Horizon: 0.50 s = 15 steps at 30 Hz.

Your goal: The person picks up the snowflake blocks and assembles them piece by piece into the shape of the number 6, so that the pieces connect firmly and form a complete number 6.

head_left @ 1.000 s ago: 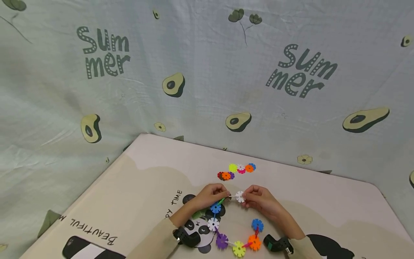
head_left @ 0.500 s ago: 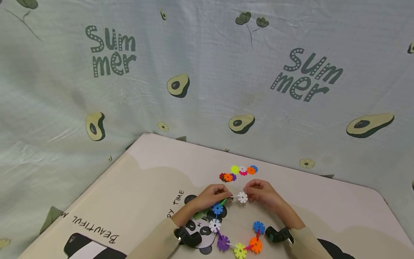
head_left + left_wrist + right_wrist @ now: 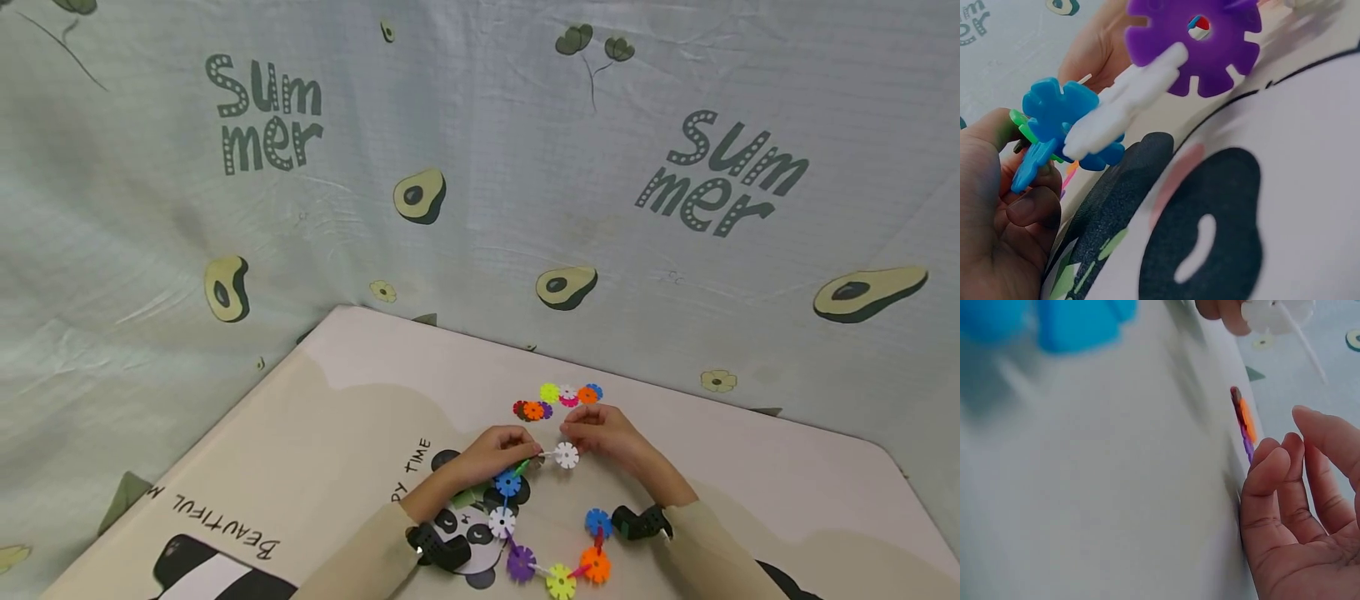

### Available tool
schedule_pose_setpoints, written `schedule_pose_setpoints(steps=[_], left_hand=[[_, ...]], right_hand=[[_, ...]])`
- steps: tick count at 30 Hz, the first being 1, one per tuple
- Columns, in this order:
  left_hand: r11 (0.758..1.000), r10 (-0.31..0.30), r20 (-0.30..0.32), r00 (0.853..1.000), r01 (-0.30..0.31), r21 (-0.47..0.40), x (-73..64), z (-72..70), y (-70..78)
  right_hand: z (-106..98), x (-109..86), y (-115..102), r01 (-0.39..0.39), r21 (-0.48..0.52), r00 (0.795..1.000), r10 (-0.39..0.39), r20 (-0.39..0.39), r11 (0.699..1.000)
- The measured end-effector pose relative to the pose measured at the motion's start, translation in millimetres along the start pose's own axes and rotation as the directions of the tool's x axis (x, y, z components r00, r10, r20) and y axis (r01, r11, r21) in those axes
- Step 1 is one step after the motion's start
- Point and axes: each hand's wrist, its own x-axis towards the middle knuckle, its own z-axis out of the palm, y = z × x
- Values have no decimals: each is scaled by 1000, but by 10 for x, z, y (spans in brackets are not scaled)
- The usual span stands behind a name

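Note:
A chain of notched plastic flower discs curves around in front of me in the head view, through a blue disc (image 3: 507, 482), a purple disc (image 3: 521, 563), a yellow disc (image 3: 561, 582) and an orange disc (image 3: 596, 566). My left hand (image 3: 495, 452) pinches the chain's far end by a green disc (image 3: 1019, 122), partly hidden by the fingers. A white disc (image 3: 567, 455) sticks out to the right at that end, joined to another white disc seen edge-on. My right hand (image 3: 603, 433), fingers loosely bent and holding nothing, hovers just beside it.
Beyond the hands, loose discs lie in two small overlapping groups, one with an orange disc (image 3: 533, 410) on top, the other with a yellow disc (image 3: 550, 392). A printed panda (image 3: 480, 557) marks the table mat. A curtain (image 3: 480, 167) hangs behind.
My right hand has let go of the white disc and moved slightly up and away from it. The left hand keeps its pinch on the chain. The head view has shifted slightly.

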Motion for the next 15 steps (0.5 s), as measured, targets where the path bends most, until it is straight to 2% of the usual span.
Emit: schedule_pose_setpoints(steps=[4, 9, 15], left_hand=[[1000, -4, -7, 1000, 4, -3, 4, -1, -5], [1000, -5, -10, 1000, 4, -16, -1, -3, 2], [1000, 5, 2, 1000, -5, -23, -2, -13, 6]], right_hand=[[-8, 67, -15, -4, -18, 1000, 4, -19, 1000], [12, 151, -49, -3, -98, 999, -1, -49, 995], [42, 220, -89, 23, -161, 999, -29, -31, 987]])
